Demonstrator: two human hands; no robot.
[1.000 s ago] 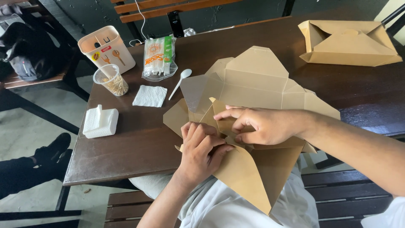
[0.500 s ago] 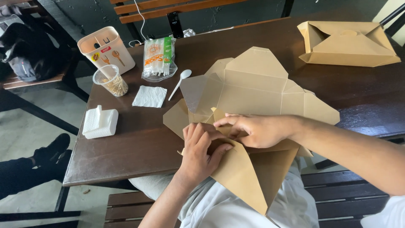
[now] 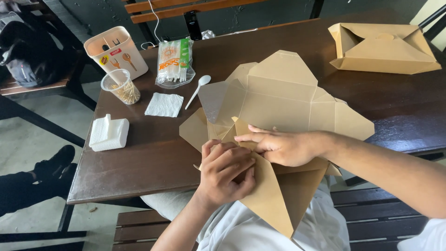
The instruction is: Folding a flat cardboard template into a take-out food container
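A flat, unfolded brown cardboard food box [image 3: 283,97] lies on the dark wooden table [image 3: 153,158], its near flap hanging over the table's front edge. My left hand [image 3: 226,171] is curled over a folded corner at the box's near left side, pinching the cardboard. My right hand [image 3: 283,146] lies palm down on the same fold just to the right, fingers pointing left and pressing it flat. The two hands touch at the fingertips.
A folded brown box [image 3: 382,49] sits at the far right. At the far left stand a cutlery holder [image 3: 116,51], a cup of toothpicks [image 3: 121,87], a bag of plastic cutlery [image 3: 174,62], a white spoon [image 3: 199,89], a napkin [image 3: 163,104] and a tissue stack [image 3: 109,133]. A bench is below.
Both hands shifted slightly on the near fold, the left hand curling tighter over the corner. The box stays in place.
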